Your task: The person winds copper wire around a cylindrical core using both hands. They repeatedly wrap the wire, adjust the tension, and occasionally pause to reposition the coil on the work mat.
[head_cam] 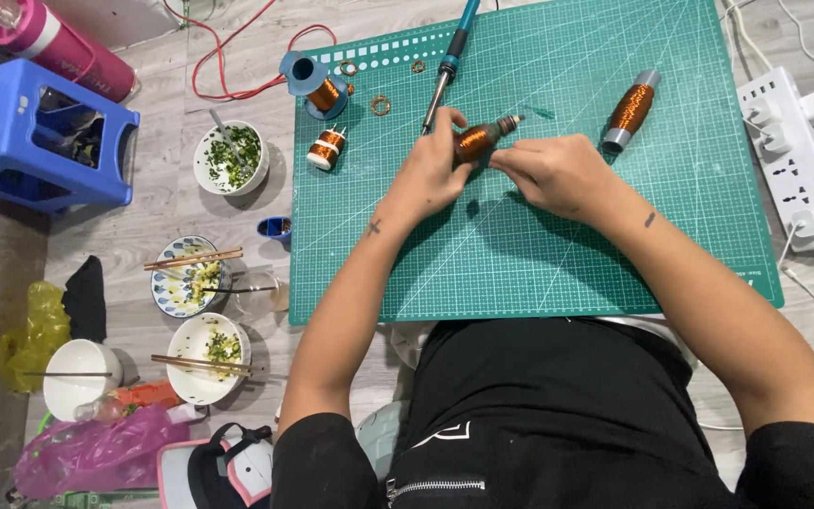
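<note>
Holding a small copper-wire coil (479, 141) over the green cutting mat (539, 254), the left hand (431, 174) is closed around its body, and the right hand (553, 172) is closed with the fingertips pinched at the coil's near end. A soldering iron (447, 68) lies just behind the left hand. A bigger copper coil (629, 111) lies on the mat near the right hand. Bowls with chopsticks (202, 351) stand on the floor, left of the mat.
</note>
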